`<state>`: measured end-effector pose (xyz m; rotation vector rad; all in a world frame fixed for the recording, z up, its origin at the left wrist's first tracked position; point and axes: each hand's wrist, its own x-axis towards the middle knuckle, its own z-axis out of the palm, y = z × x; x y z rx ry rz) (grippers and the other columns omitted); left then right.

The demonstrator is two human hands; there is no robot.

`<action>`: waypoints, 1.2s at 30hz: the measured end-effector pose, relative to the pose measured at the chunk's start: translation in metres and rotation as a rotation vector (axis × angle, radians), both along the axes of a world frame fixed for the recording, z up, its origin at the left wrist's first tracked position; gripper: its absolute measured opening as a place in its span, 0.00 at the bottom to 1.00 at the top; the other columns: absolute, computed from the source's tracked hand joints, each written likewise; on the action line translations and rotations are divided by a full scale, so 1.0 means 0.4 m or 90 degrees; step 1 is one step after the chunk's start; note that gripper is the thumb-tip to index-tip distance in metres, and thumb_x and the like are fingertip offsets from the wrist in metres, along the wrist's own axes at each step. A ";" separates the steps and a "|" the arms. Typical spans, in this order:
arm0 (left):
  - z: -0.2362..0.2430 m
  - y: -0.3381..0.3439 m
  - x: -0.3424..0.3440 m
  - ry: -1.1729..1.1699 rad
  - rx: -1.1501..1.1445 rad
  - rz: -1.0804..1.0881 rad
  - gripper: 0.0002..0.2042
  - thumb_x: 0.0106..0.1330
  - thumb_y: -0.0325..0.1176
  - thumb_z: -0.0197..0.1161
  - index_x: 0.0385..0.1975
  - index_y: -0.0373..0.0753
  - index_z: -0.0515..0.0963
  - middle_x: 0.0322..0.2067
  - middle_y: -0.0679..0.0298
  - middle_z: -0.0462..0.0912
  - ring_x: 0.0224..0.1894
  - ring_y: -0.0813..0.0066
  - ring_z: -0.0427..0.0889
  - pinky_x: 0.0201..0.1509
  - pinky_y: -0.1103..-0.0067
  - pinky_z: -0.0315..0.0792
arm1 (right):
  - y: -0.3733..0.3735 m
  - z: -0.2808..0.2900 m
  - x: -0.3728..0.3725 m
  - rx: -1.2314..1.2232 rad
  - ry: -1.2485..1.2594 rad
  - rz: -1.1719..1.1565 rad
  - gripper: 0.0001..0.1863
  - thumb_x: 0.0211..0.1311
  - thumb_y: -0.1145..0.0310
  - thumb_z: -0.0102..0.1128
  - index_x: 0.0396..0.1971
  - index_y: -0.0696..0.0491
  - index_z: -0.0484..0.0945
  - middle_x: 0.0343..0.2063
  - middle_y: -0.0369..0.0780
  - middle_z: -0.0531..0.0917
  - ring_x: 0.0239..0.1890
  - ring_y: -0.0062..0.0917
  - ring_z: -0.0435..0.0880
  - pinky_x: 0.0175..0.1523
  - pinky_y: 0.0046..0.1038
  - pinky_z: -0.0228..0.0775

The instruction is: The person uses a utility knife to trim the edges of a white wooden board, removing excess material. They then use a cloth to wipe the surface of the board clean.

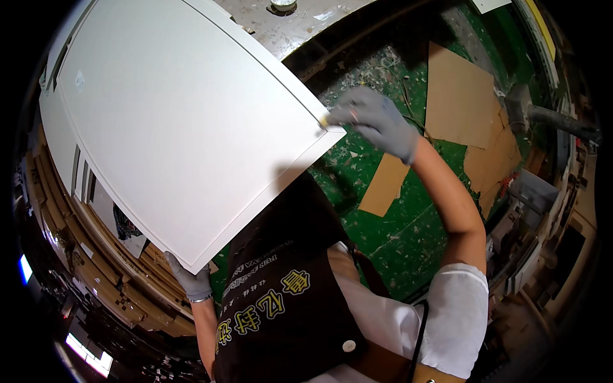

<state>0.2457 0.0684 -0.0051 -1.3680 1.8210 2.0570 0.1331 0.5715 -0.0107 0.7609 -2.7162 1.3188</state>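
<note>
A large white framed panel point(172, 121), like a cabinet door, stretches from the upper left to the middle of the view. My left hand point(190, 278), in a grey glove, grips its near left corner, with part of the fingers hidden beneath the edge. At the panel's right corner is my right hand point(382, 125), also gloved in grey and slightly blurred by motion. Its fingers are pinched together over a small yellowish thing point(325, 121), too blurred to name, against the frame joint.
A worktop point(287, 29) lies behind the panel. On the littered green floor point(408, 236) are pieces of brown board point(456, 96). A dark tool-like object with a handle point(565, 121) and a grey bin point(535, 191) stand at right. Stacked boards point(96, 255) line the left.
</note>
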 end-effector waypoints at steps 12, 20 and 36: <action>-0.058 -0.108 0.029 0.070 -0.376 -0.456 0.38 0.60 0.25 0.61 0.68 0.37 0.46 0.64 0.62 0.59 0.64 0.71 0.62 0.72 0.74 0.52 | -0.045 -0.045 -0.155 -0.101 0.001 -0.078 0.17 0.56 0.76 0.53 0.46 0.50 0.80 0.38 0.40 0.81 0.43 0.32 0.79 0.50 0.29 0.72; -0.036 -0.056 0.040 0.056 -0.252 -0.308 0.34 0.65 0.30 0.60 0.68 0.37 0.49 0.64 0.60 0.60 0.64 0.70 0.63 0.70 0.72 0.58 | 0.038 0.002 0.098 -0.082 -0.127 -0.082 0.12 0.58 0.73 0.58 0.43 0.51 0.81 0.38 0.41 0.80 0.43 0.30 0.79 0.48 0.31 0.72; 0.002 -0.004 0.005 0.014 -0.169 -0.206 0.30 0.72 0.49 0.48 0.68 0.42 0.53 0.63 0.63 0.64 0.63 0.67 0.65 0.65 0.69 0.64 | -0.134 -0.053 -0.276 -0.402 -0.515 -0.189 0.17 0.58 0.51 0.62 0.26 0.50 0.72 0.19 0.26 0.68 0.20 0.08 0.63 0.24 0.15 0.53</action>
